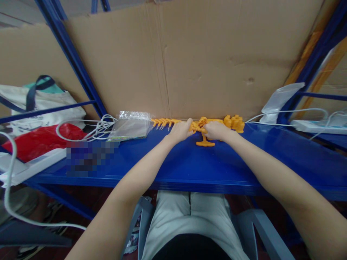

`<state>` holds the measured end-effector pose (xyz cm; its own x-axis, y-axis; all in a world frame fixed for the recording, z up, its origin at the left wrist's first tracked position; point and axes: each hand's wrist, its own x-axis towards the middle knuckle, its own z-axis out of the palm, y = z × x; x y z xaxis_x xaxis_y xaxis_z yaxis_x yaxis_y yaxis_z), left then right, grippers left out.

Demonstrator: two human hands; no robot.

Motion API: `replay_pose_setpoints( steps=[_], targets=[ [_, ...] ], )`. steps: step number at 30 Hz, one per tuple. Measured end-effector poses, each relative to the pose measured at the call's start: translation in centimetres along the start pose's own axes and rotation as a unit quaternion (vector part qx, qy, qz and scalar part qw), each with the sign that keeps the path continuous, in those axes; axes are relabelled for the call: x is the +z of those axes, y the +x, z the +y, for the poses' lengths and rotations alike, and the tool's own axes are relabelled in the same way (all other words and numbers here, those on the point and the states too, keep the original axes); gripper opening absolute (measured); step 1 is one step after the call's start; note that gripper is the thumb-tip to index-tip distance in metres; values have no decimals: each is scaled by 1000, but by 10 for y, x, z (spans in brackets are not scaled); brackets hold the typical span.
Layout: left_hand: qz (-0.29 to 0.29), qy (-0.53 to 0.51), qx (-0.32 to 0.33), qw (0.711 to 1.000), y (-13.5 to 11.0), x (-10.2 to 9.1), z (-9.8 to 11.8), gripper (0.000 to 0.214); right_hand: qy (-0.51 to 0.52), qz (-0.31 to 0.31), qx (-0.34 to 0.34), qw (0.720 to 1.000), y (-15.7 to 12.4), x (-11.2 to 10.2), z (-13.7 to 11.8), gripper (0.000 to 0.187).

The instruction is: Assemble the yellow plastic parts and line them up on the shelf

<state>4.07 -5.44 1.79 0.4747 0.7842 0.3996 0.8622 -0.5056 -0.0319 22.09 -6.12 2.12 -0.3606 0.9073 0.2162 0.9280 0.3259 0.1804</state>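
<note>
At the back of the blue bench (pixel 184 164), left hand (pixel 180 131) and right hand (pixel 215 130) curl their fingers closed around orange parts (pixel 200 129), apparently mid-handling and unreleased, with spring-fitted pieces (pixel 162 123) lined up leftward and orange blocks (pixel 234 123) grouped rightward.

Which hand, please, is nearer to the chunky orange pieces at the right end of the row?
Right. The right hand is just left of the chunky orange pieces; the left hand is farther left, on the right hand's other side.
</note>
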Motion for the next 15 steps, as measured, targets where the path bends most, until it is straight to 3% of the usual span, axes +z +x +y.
replay_pose_setpoints(
  steps=[5,10,15],
  targets=[
    [18,-34,-59,998,-2,3,-7,42,-49,60,-5,997,-4,-1,-4,25],
    [42,-31,-88,995,-5,5,-11,45,-48,98,-57,992,-5,0,-4,33],
    [44,-33,-109,993,-2,10,-9,41,-74,130,-63,987,-5,2,-3,27]
  ],
)
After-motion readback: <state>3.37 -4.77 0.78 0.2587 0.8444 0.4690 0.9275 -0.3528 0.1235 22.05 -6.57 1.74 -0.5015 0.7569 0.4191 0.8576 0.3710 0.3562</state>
